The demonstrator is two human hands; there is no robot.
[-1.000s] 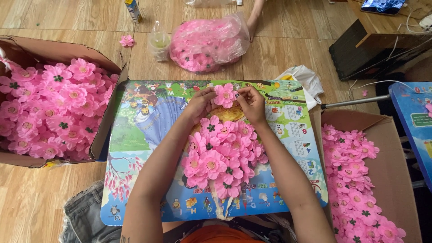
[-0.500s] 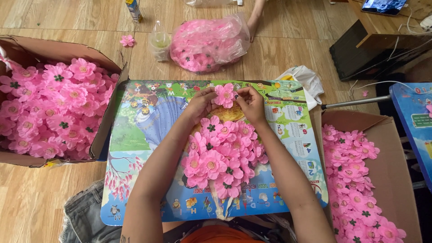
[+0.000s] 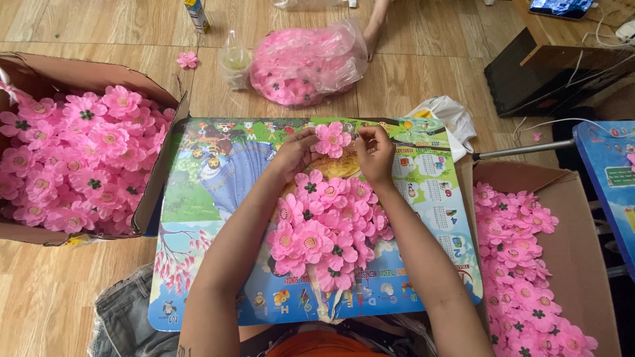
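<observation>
Both hands meet over a colourful picture board [image 3: 211, 192] on my lap. My left hand [image 3: 296, 153] and my right hand [image 3: 376, 153] pinch a single pink fabric flower [image 3: 332, 139] between their fingertips, held face up. Just below the hands a heap of several pink flowers [image 3: 327, 228] lies on the board between my forearms, some with yellow centres and some with dark green ones.
An open cardboard box [image 3: 155, 192] on the left is full of pink flowers [image 3: 73, 158]. Another box [image 3: 575, 244] on the right holds more flowers [image 3: 522, 264]. A clear bag of flowers [image 3: 304, 63], a plastic cup [image 3: 235, 63] and another person's arm [image 3: 377, 23] lie beyond the board.
</observation>
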